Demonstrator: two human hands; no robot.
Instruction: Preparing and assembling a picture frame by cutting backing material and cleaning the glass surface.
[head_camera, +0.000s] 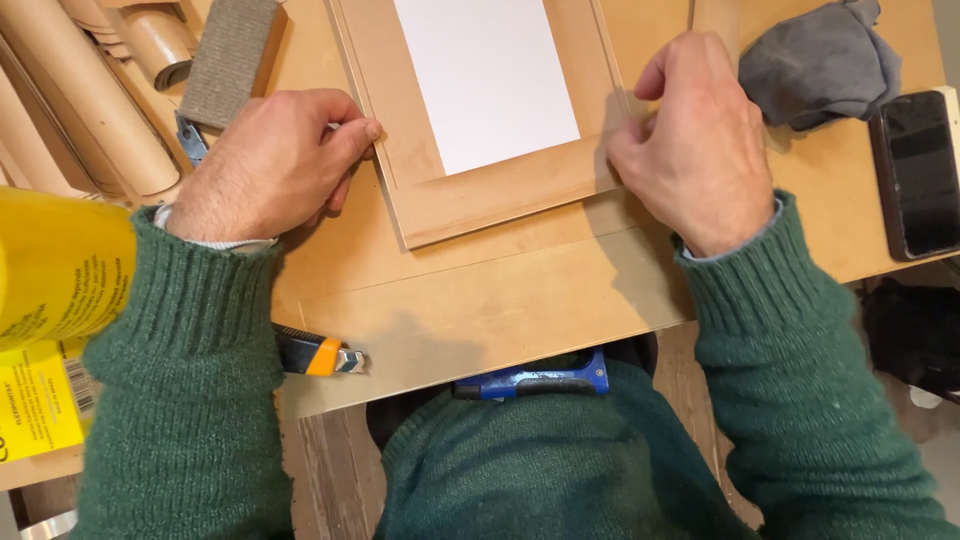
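A brown wooden frame (480, 200) with a white sheet (487, 75) in its middle lies on a brown board (480, 300). My left hand (270, 165) rests at the frame's left edge, fingers curled, fingertips touching the frame's side. My right hand (690, 145) sits at the frame's right edge, fingers bent and pinched against it. Whether either hand holds something small is hidden. Both arms wear green knitted sleeves.
A sanding block (228, 60) and cardboard tubes (90, 100) lie far left. A yellow can (60, 265) stands at the left. A utility knife (320, 355) and a blue clamp (540, 380) sit at the near edge. A grey cloth (820, 60) and a black phone (918, 170) lie right.
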